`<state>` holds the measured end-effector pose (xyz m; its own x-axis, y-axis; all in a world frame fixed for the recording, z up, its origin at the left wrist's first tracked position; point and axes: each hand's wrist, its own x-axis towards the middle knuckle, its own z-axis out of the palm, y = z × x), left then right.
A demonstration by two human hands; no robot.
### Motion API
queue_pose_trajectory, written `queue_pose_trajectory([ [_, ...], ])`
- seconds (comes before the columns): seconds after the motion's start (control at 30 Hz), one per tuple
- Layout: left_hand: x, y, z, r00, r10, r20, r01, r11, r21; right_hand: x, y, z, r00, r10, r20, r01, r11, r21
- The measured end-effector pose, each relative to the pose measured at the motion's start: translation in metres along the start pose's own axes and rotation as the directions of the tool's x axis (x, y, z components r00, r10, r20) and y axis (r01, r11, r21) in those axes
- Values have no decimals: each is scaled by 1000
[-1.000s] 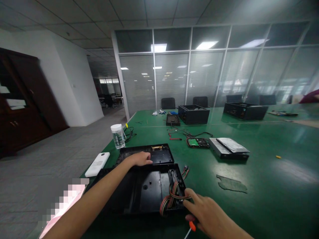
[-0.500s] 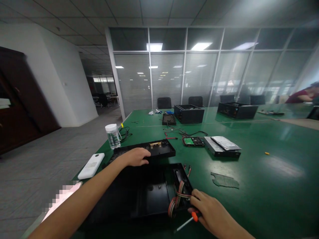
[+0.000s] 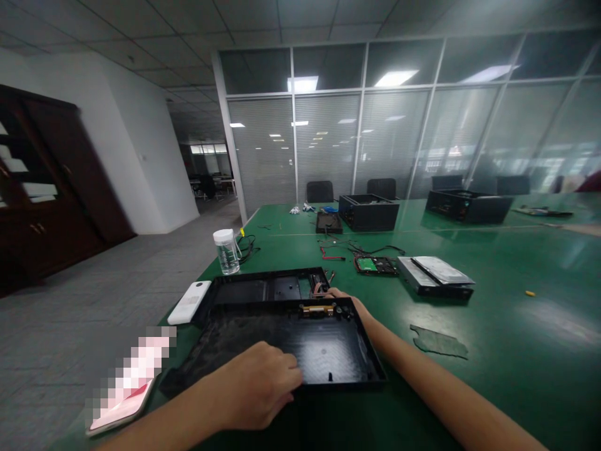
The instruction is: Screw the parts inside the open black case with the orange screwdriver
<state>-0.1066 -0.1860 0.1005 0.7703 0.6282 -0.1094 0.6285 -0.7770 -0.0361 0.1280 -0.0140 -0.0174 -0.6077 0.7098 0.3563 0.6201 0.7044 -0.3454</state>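
My left hand (image 3: 265,382) is closed on the near edge of a shallow black plastic cover (image 3: 323,351), which lies open side up in front of me. Small brown and dark parts sit along the cover's far edge. Just behind it is a second black casing (image 3: 239,292) with striped wires (image 3: 319,286) at its right end. My right hand (image 3: 344,295) reaches round the cover and grips that right end, by the wires. The cover's corner hides part of this hand, and no screwdriver shows.
On the left are a clear bottle (image 3: 228,252), a white power bank (image 3: 189,302) and a phone (image 3: 124,401). A circuit board (image 3: 375,265), a metal drive (image 3: 436,279) and a dark mesh piece (image 3: 439,342) lie right. Two black computer cases (image 3: 369,214) stand farther back.
The two black pieces have swapped places: the cover came nearer, while the wired casing went behind it. My left hand moved toward me, my right hand away. The orange screwdriver has gone out of sight.
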Motion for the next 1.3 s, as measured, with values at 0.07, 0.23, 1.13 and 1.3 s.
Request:
queue_pose_trajectory([
  [0.07, -4, -1, 11, 999, -26, 21, 27, 1000, -15, -3, 10, 1, 995, -90, 44, 96, 981, -169],
  [0.23, -4, -17, 37, 993, -98, 60, 99, 995, -27, -26, 56, -5, 996, -77, 37, 85, 868, -490],
  [1.13, 151, -97, 114, 915, 11, -403, -34, 998, -51, -32, 94, -15, 961, 223, -161, -259, 932, -255],
  [1.3, 152, -101, 120, 891, -24, -454, -45, 989, -141, -30, 95, -13, 961, 224, -161, -257, 938, -234],
])
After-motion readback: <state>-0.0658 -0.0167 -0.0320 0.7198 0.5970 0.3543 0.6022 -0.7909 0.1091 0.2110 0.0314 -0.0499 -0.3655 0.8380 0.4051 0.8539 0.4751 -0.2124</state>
